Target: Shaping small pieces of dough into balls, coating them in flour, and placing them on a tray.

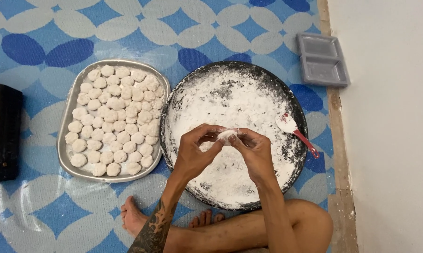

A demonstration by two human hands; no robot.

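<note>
A small white dough piece [227,136] is pinched between my left hand [195,152] and my right hand [255,152], both held over a round black pan [293,100] dusted thick with white flour. A flour-coated scoop with a red handle [295,130] lies in the pan at its right side. Left of the pan, an oval metal tray [65,140] holds several rows of shaped white dough balls [115,119]. My crossed legs and bare feet [134,218] rest on the mat below the pan.
Everything sits on a blue and white patterned floor mat [47,211]. A black box-shaped device [3,133] stands at the left edge. A grey two-compartment plastic tray [322,58] lies at the upper right, beside a white floor strip [389,140].
</note>
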